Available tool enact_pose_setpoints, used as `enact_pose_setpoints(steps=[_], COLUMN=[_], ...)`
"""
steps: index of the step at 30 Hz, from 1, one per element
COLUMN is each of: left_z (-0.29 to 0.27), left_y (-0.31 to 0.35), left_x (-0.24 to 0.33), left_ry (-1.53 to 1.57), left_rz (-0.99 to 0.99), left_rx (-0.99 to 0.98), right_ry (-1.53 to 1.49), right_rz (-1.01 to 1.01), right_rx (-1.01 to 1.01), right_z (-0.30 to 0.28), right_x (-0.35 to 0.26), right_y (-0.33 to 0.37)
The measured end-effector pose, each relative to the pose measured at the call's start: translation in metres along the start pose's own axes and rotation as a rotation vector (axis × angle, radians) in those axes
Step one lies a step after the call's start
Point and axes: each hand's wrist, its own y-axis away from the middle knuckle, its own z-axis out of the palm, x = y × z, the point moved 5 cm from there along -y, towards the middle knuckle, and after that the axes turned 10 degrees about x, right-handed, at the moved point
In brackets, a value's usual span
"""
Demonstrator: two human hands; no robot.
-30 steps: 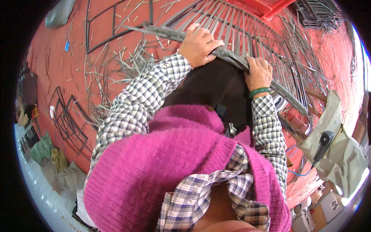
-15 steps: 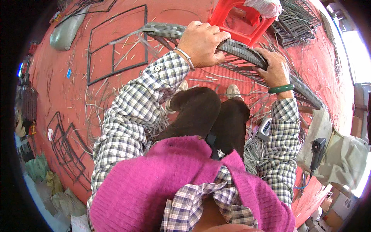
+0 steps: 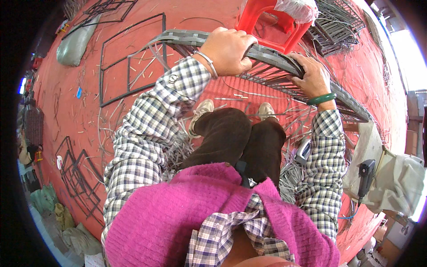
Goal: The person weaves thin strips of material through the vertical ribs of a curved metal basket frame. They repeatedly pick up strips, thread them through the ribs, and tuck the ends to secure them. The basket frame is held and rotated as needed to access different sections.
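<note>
Both hands are gripping the grey woven frame rim (image 3: pixel 271 60) just in front of the red plastic stool (image 3: pixel 267 20) — left hand (image 3: pixel 229 51) clenched over it, right hand (image 3: pixel 311 78) grasping further along — apparently holding the curved piece up off the red floor (image 3: pixel 133 115).

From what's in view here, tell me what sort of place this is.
Probably a wicker furniture weaving workshop. Both hands, left hand and right hand, grip a grey woven frame; bare black metal frames and cut grey strips lie on the red floor.
</note>
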Motion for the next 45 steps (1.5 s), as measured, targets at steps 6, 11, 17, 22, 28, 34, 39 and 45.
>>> enact_pose_setpoints(steps=[6,11,17,22,28,34,39,45], left_z=[0.012,0.01,0.022,0.024,0.023,0.017,0.02,0.045], left_y=[-0.02,-0.026,-0.031,-0.029,-0.011,0.076,0.142,0.152], left_x=[-0.011,-0.008,-0.015,-0.01,0.006,0.04,0.06,0.065], left_ry=[0.02,0.11,0.16,0.183,0.074,0.118,0.172,0.269], left_rz=[-0.171,-0.048,-0.076,0.026,0.087,0.07,-0.012,-0.058], left_rx=[-0.415,-0.236,-0.36,-0.288,-0.195,0.048,-0.008,-0.058], right_ry=[-0.024,0.038,0.083,0.111,0.098,0.027,-0.103,-0.144], right_rz=[0.028,0.072,0.101,0.116,0.104,0.05,0.031,0.118], right_rx=[0.005,0.021,0.007,-0.017,-0.013,0.051,-0.027,-0.115], right_z=[0.003,0.003,0.002,0.003,0.002,0.009,0.025,0.045], right_x=[0.0,0.001,0.0,0.0,-0.016,-0.065,-0.101,-0.098], right_y=[0.003,-0.001,-0.002,-0.001,0.015,0.085,0.139,0.164])
